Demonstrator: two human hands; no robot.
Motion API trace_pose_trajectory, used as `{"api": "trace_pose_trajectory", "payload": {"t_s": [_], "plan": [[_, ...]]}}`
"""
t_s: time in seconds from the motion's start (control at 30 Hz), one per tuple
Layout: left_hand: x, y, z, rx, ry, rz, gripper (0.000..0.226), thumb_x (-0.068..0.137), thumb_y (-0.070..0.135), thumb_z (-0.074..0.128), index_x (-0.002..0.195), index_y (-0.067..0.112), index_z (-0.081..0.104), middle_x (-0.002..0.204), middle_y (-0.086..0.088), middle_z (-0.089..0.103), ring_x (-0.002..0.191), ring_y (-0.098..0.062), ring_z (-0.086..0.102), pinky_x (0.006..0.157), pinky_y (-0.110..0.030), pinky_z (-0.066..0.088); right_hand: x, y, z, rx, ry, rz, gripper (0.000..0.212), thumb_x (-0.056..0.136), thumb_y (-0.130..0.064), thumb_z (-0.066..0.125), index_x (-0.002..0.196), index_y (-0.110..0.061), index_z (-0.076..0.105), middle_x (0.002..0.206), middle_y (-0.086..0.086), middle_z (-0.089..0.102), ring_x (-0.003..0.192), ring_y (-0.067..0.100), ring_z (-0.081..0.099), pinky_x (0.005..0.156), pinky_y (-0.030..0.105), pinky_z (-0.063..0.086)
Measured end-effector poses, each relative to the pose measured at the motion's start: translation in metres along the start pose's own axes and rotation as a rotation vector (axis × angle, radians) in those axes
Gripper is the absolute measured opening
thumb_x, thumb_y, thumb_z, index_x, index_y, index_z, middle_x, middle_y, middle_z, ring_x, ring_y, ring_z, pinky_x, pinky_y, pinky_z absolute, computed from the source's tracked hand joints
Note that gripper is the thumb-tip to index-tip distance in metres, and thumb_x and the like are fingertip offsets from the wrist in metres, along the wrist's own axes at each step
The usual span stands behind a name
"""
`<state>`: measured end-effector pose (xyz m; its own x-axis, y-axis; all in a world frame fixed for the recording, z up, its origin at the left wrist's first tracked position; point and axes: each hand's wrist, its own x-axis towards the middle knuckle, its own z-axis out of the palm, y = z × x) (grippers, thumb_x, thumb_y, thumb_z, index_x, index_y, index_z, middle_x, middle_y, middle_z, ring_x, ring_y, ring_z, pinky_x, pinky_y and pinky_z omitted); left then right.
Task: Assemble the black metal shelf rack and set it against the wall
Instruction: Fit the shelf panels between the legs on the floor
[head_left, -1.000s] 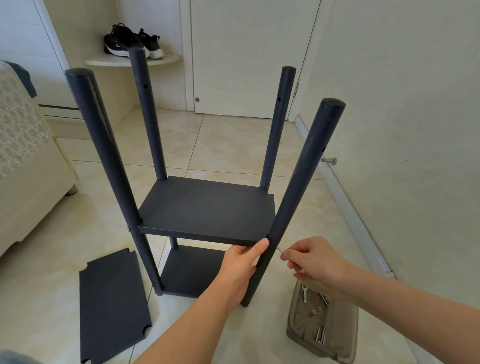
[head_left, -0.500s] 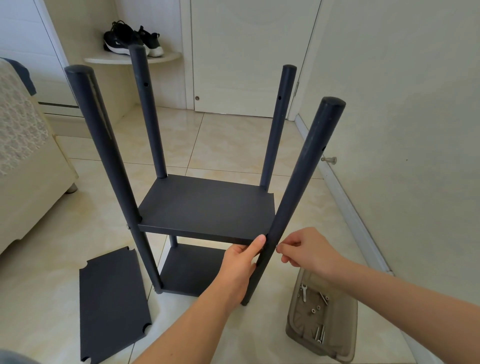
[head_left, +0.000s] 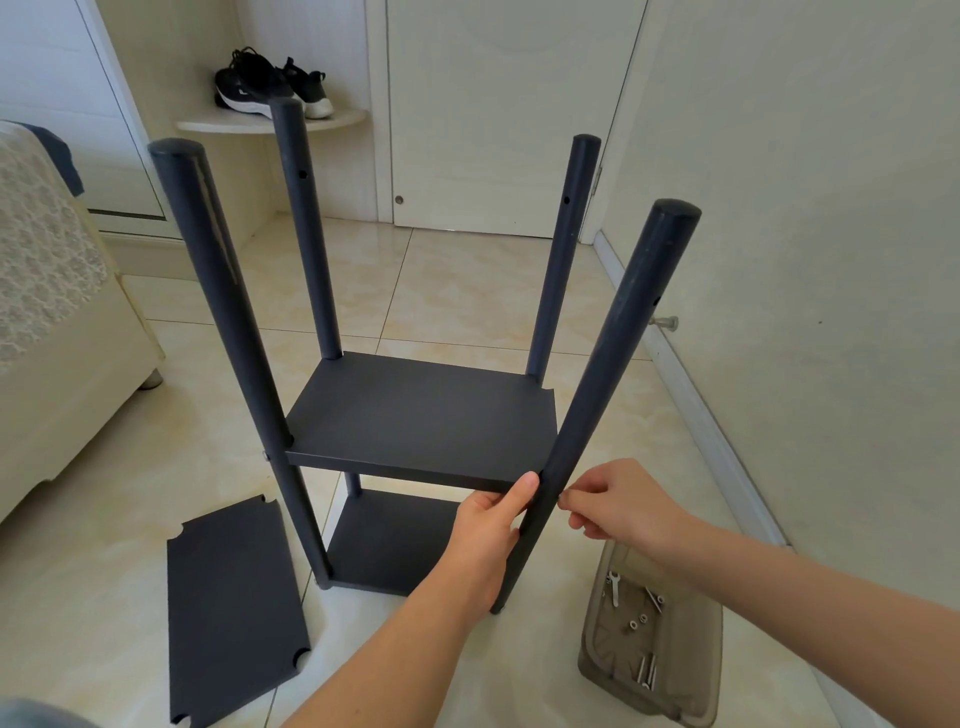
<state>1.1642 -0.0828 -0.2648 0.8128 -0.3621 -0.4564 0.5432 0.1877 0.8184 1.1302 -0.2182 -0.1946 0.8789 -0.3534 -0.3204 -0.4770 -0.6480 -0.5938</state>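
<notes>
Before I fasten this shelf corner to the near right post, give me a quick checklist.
1. Left hand grips black round metal post at the corner: ok.
2. Black metal middle shelf reaches that post: ok.
3. Screw pinched by right hand: cannot tell.
4. Spare screws in grey plastic tray: ok.
5. Loose black shelf panel fitted: not ok, lies on tiled floor.

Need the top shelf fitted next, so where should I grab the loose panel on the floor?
Take the panel by its long edges near the middle, from above. It lies flat on the floor, so tip up one long edge first; the notched corners likely give little hold.
</notes>
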Motion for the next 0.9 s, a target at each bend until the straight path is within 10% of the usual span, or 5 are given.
{"api": "trace_pose_trajectory", "payload": {"t_s": [0.2,0.57,0.9], "plan": [[0.0006,-0.001,0.0002,-0.01,0.016,-0.003,0.032,0.092,0.042,0.066,0.106,0.013,0.072,0.101,0.002,0.077,0.102,-0.014,0.069,0.071,-0.02,0.047,-0.0043,0.0044,-0.001,-0.116,0.003,-0.157,0.011,0.094,-0.031,0.063,0.083,-0.031,0.064,0.07,-0.014,0.066,0.071,0.004,0.065,0.061,0.009,0.043],[0.0025,-0.0023,-0.0012,-0.024,-0.006,-0.015,0.025,0.092,0.042,0.067,0.1,0.018,0.069,0.084,0.015,0.076,0.082,-0.002,0.072,0.062,-0.014,0.046,-0.0069,0.0054,-0.0014,-0.074,-0.009,-0.164,0.008,0.092,-0.024,0.067,0.099,-0.021,0.068,0.082,-0.009,0.072,0.079,0.003,0.067,0.072,0.013,0.05],[-0.0022,-0.0049,-0.0002,-0.043,0.004,-0.02,0.025,0.09,0.043,0.068,0.099,0.019,0.067,0.083,0.018,0.076,0.082,-0.001,0.071,0.064,-0.014,0.045,-0.0055,0.008,0.0003,-0.248,0.044,-0.143,0.02,0.088,-0.044,0.068,0.074,-0.03,0.066,0.065,-0.012,0.068,0.066,0.003,0.066,0.07,0.015,0.047]]}}
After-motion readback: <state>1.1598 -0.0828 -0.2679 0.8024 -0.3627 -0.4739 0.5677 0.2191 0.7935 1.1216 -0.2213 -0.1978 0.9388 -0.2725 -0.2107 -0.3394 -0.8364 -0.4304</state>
